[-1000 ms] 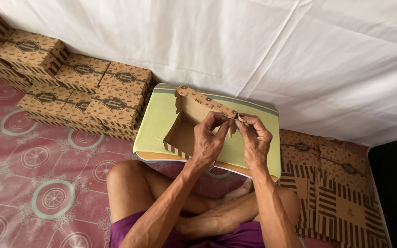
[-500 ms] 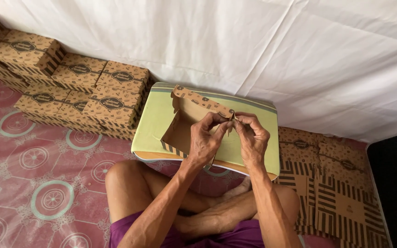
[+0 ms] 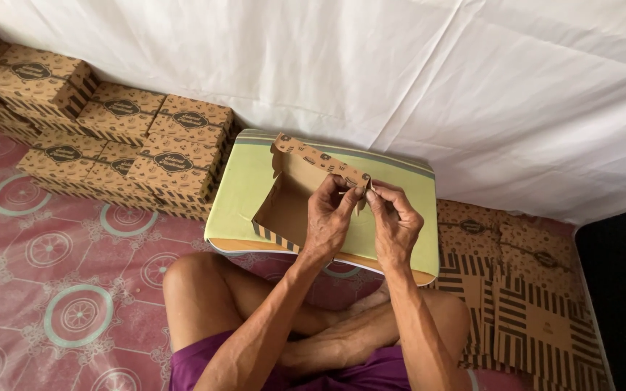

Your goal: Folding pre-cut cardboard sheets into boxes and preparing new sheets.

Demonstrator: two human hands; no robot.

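Setting: pink patterned floor mat (image 3: 52, 268) with ring motifs, white cloth backdrop (image 3: 436, 80) draped behind.
Work surface: low green lap table (image 3: 244, 188) with a grey band at the far edge, resting just above crossed legs (image 3: 269, 311).
Box: half-folded brown cardboard box (image 3: 291, 199), open side up, standing on the green table near its middle; striped band along the near wall, patterned flap raised at the far side.
Box position: between table centre and both hands, tilted slightly to the left.
Left hand: left hand (image 3: 330, 217) pinching the upper right corner flap of the box, thumb and fingertips closed on the card.
Right hand: right hand (image 3: 394, 221) pinching the same corner from the other side, fingertips pressed on a small tab; touching or nearly touching the left fingertips.
Grip state: both hands clenched on the box corner, nothing else held.
Finished boxes: stack of closed brown boxes (image 3: 121, 145) with dark oval labels, piled in rows on the mat at left, just beside the table's left edge.
Flat blanks: pile of unfolded striped cardboard sheets (image 3: 530, 304) on the mat at right, beside the right knee.
Clothing: purple shorts (image 3: 371, 373) at the lower edge.
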